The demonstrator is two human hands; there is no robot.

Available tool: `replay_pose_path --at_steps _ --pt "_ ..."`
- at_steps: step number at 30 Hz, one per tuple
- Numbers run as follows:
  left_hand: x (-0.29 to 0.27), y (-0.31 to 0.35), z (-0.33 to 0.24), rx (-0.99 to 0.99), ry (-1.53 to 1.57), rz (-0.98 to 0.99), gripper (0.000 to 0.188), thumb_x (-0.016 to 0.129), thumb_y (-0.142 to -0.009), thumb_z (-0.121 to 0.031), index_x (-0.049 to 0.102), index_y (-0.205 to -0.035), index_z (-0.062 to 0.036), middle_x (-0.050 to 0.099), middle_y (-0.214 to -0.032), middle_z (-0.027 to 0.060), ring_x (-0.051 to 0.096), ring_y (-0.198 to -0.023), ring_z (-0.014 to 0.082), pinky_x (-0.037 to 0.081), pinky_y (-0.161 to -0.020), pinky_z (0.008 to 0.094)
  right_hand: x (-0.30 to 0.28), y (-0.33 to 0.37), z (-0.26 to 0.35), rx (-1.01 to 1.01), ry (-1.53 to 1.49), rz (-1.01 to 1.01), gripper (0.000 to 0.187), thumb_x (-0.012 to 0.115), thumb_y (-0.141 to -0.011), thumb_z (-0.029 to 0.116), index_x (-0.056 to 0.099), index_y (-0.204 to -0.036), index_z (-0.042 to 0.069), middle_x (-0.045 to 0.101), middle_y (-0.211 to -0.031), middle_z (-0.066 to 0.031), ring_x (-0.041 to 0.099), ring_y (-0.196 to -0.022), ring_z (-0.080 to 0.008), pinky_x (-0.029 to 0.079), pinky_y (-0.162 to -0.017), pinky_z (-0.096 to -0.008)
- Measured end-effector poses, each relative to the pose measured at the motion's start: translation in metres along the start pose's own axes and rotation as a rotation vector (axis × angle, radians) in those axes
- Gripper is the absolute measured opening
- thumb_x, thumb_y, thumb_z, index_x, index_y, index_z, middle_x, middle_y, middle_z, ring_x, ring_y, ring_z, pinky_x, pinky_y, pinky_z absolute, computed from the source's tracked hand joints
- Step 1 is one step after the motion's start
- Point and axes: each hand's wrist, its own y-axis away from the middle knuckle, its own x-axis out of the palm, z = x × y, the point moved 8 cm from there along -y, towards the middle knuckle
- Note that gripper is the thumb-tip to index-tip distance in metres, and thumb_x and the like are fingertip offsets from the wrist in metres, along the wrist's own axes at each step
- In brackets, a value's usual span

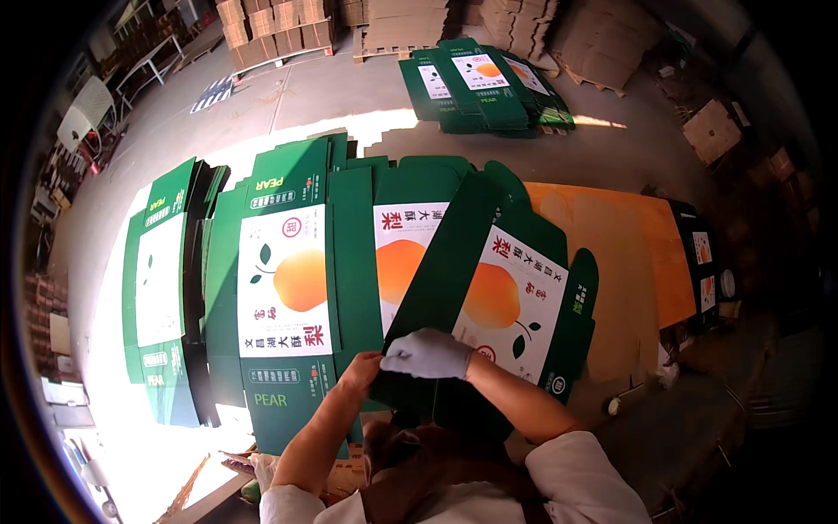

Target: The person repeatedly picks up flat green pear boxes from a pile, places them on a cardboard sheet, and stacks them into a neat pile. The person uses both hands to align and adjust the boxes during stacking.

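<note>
Gripping a green carton [522, 293] with gloved fingers [403, 353].

Light-grey glove [435, 354] is fitted on right hand [417, 355]. White shirt [583, 479] is worn; forearms [522, 403] are left uncovered by its sleeves [295, 505]. Dark brown apron [419, 489] is layered over the shirt.

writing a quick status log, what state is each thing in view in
Left hand, bare, fingers partly hidden
Right hand, gloved, fingers curled, grip hidden
Near carton, unassembled, partly over its neighbour
Left carton stack, flat, partly sunlit
Middle cartons, flat, unassembled
Far carton stack, flat, piled
Brown cardboard stack, loaded on a pallet
Orange board, partly covered
</note>
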Motion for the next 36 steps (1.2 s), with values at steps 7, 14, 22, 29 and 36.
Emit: replay_pose_path --at_steps 7,14,22,29,36 --pt "0.038 0.06 -0.037 0.344 -0.616 -0.065 0.025 0.059 -0.091 -0.01 0.063 -0.112 0.0036 0.069 -0.096 0.0142 0.064 -0.09 0.0194 0.049 -0.081 0.031 -0.243 -0.06 -0.205 0.401 0.541 -0.469 0.039 0.055 -0.093 0.032 0.055 -0.126 0.011 0.061 -0.123 -0.0172 0.06 -0.11 -0.0353 0.049 -0.091 -0.0431" --pt "0.005 0.089 -0.042 0.505 -0.622 -0.211 0.028 0.062 -0.09 -0.011 0.06 -0.115 0.0024 0.066 -0.096 0.0201 0.064 -0.09 0.0327 0.049 -0.082 0.0353 -0.301 -0.137 -0.258 0.702 0.414 -0.588 0.079 0.048 -0.09 0.06 0.033 -0.148 0.008 0.052 -0.137 -0.0198 0.05 -0.126 -0.0357 0.038 -0.106 -0.0416" --pt "-0.073 0.067 0.013 0.475 -0.474 -0.322 0.024 0.062 -0.09 -0.014 0.062 -0.11 -0.0001 0.064 -0.091 0.0239 0.061 -0.088 0.0425 0.05 -0.073 0.0415 -0.207 -0.285 -0.153 0.118 0.677 -0.464 0.051 0.05 -0.095 0.034 0.042 -0.141 0.015 0.056 -0.132 -0.0188 0.052 -0.122 -0.0371 0.042 -0.101 -0.0459" --pt "-0.108 0.049 0.05 0.357 -0.377 -0.314 0.027 0.063 -0.089 -0.013 0.061 -0.114 -0.0027 0.064 -0.078 0.0207 0.064 -0.073 0.0391 0.05 -0.063 0.0388 -0.123 -0.378 -0.156 0.288 1.198 0.333 0.033 0.049 -0.087 0.012 0.059 -0.118 0.015 0.049 -0.14 -0.0045 0.053 -0.121 -0.0321 0.044 -0.101 -0.0432" --pt "-0.14 0.044 0.071 0.378 -0.291 -0.395 0.024 0.062 -0.089 -0.009 0.062 -0.113 -0.004 0.063 -0.072 0.0188 0.064 -0.065 0.0342 0.049 -0.06 0.0361 -0.114 -0.418 -0.157 0.174 1.095 0.445 0.018 0.059 -0.085 0.021 0.063 -0.101 0.012 0.059 -0.109 -0.0087 0.059 -0.103 -0.031 0.047 -0.089 -0.0408"
